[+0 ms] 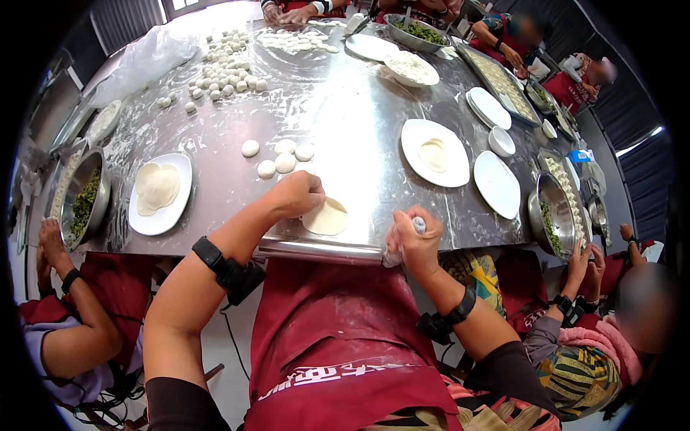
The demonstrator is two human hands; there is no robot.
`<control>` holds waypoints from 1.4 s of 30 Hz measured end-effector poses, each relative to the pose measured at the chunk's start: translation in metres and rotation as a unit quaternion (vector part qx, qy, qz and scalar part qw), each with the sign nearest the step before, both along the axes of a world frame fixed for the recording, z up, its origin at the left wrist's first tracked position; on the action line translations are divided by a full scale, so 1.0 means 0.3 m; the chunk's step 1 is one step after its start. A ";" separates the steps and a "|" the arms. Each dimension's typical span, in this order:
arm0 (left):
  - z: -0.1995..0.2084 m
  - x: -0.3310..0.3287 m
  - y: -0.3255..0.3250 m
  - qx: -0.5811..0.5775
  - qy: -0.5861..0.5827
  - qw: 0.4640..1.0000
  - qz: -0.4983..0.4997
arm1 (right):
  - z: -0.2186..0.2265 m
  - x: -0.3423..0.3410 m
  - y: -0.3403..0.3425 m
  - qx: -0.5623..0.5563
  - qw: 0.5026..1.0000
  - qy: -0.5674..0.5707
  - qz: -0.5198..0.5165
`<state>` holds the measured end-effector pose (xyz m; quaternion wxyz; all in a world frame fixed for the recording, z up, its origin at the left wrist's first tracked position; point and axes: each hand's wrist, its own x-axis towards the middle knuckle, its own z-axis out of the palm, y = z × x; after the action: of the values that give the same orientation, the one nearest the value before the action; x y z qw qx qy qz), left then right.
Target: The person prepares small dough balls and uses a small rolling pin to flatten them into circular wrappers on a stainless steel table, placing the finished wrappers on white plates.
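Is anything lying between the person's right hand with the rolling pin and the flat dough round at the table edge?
Nothing visible does. The right hand grips a small rolling pin just right of the flattened dough round, with only bare floured table between them. The left hand already rests on the round's left edge.

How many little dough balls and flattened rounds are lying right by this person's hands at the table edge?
small dough balls: 5
flattened dough round, under the left hand: 1
total: 6

Long steel table dusted with flour, dark curtains, pale floor
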<state>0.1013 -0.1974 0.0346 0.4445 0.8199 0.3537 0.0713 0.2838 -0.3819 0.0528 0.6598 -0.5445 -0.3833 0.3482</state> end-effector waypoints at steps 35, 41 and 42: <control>0.029 0.162 0.199 0.382 0.170 0.909 -0.006 | 0.019 0.039 0.085 -0.016 0.999 -0.021 0.017; 0.034 0.196 0.258 0.256 0.127 0.958 0.013 | 0.004 0.024 0.087 0.006 1.000 -0.003 0.010; 0.031 0.228 0.246 0.228 0.142 0.963 0.000 | 0.003 0.022 0.092 0.007 1.000 -0.008 0.010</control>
<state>0.1697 -0.1237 0.0440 0.1914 0.9011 0.3877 0.0328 0.2904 -0.3544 0.0536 0.6571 -0.5386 -0.3967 0.3475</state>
